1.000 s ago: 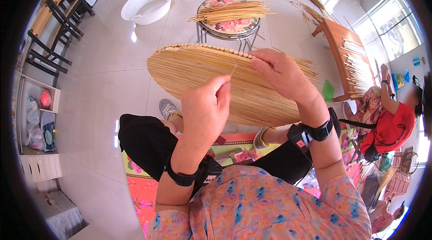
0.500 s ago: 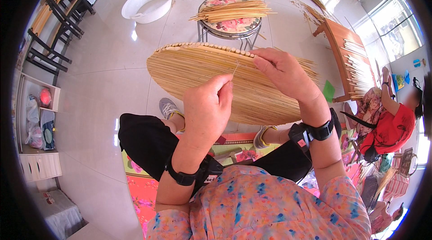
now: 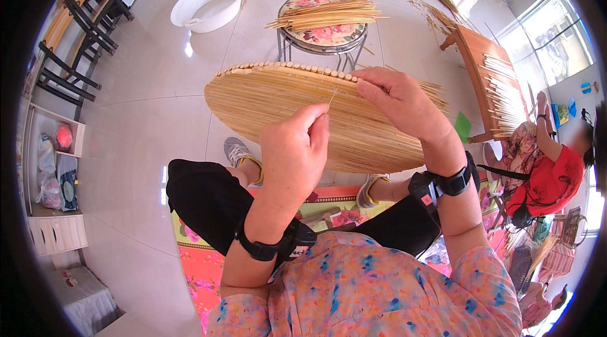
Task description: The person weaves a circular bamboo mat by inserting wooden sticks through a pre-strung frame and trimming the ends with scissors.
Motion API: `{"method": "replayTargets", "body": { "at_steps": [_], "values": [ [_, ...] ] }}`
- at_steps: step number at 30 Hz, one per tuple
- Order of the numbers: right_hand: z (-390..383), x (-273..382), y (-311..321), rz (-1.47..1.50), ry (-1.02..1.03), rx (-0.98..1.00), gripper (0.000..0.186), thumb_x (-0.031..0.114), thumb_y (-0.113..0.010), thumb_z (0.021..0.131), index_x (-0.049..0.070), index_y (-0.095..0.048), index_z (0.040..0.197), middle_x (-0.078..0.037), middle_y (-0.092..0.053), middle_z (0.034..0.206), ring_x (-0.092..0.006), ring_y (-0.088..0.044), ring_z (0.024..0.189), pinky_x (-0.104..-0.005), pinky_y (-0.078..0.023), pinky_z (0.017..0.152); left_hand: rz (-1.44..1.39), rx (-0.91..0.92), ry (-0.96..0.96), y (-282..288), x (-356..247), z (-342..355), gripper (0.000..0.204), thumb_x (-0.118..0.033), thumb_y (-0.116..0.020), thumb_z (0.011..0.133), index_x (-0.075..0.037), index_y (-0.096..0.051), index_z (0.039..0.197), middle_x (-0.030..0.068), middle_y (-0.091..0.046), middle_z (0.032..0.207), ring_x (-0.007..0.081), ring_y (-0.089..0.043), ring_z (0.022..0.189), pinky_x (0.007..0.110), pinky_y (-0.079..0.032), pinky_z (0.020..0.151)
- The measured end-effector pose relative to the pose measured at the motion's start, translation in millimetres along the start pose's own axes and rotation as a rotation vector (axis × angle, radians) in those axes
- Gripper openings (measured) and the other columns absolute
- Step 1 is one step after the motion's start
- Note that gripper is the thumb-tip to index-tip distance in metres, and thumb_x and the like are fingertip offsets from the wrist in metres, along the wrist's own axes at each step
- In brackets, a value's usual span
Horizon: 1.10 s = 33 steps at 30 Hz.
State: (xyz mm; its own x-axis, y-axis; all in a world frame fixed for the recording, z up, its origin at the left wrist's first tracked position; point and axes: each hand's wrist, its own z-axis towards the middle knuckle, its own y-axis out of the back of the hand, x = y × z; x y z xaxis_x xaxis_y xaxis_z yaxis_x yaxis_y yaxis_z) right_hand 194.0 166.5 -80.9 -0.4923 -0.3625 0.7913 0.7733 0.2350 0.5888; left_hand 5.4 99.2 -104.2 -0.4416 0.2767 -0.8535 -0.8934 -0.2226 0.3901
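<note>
An oval panel of pale stalks (image 3: 278, 106), laid side by side, is held up before me with its row of cut ends along the far edge. My left hand (image 3: 294, 138) is closed in a pinch on a thin thread (image 3: 331, 95), which runs up from the fingertips to the panel just below the cut ends. At the panel's far right rim, my right hand (image 3: 401, 100) grips the stalks, thumb on the near face and fingers curled over the edge. Some loose stalk ends (image 3: 435, 93) stick out beyond my right hand.
Past the panel stands a round stool (image 3: 332, 43) with a bundle of stalks (image 3: 329, 14) on it. A white tub (image 3: 215, 2) is on the floor at far left. To the right, a wooden table (image 3: 474, 62) carries more stalks near a person in red (image 3: 553, 179).
Very little differs. The panel has shifted slightly left, and my left hand a touch to the right, still pinching the thread. My right hand keeps its grip.
</note>
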Motion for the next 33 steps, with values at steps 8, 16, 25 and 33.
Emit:
{"method": "replayTargets", "body": {
  "at_steps": [8,16,25,33],
  "values": [
    [-1,2,0,-0.001,-0.023,-0.003,0.031,0.024,-0.058,0.091,-0.002,-0.064,0.109,-0.017,-0.066,0.090,-0.0218,-0.062,0.081,-0.0315,-0.049,0.074,0.006,-0.045,-0.032,-6,2,1,0.008,-0.002,-0.064,0.082,0.000,-0.067,0.090,0.0177,-0.061,0.063,0.0308,-0.062,0.054,0.035,-0.046,0.049],
    [-3,13,6,-0.009,-0.145,0.104,0.032,0.019,-0.053,0.096,-0.003,-0.058,0.118,-0.013,-0.065,0.103,-0.0142,-0.058,0.094,-0.0274,-0.046,0.084,0.013,-0.039,-0.062,-5,2,0,0.009,-0.002,-0.064,0.082,-0.001,-0.066,0.091,0.0179,-0.060,0.062,0.0320,-0.061,0.054,0.036,-0.045,0.048],
    [-3,7,1,-0.007,-0.061,0.084,0.035,0.026,-0.052,0.094,-0.001,-0.061,0.114,-0.019,-0.065,0.092,-0.0246,-0.061,0.081,-0.0329,-0.048,0.075,0.060,-0.012,-0.046,-1,2,-2,0.013,-0.003,-0.062,0.087,0.001,-0.067,0.098,0.0076,-0.057,0.056,0.0076,-0.052,0.048,0.024,-0.040,0.047],
    [8,5,-2,-0.094,-0.008,0.012,0.029,0.022,-0.051,0.093,-0.001,-0.062,0.107,-0.021,-0.063,0.085,-0.0309,-0.059,0.075,-0.0354,-0.048,0.073,-0.030,0.013,0.055,1,8,-4,0.012,-0.003,-0.061,0.088,0.002,-0.067,0.097,0.0036,-0.055,0.055,0.0061,-0.050,0.048,0.023,-0.038,0.046]
  ]
}}
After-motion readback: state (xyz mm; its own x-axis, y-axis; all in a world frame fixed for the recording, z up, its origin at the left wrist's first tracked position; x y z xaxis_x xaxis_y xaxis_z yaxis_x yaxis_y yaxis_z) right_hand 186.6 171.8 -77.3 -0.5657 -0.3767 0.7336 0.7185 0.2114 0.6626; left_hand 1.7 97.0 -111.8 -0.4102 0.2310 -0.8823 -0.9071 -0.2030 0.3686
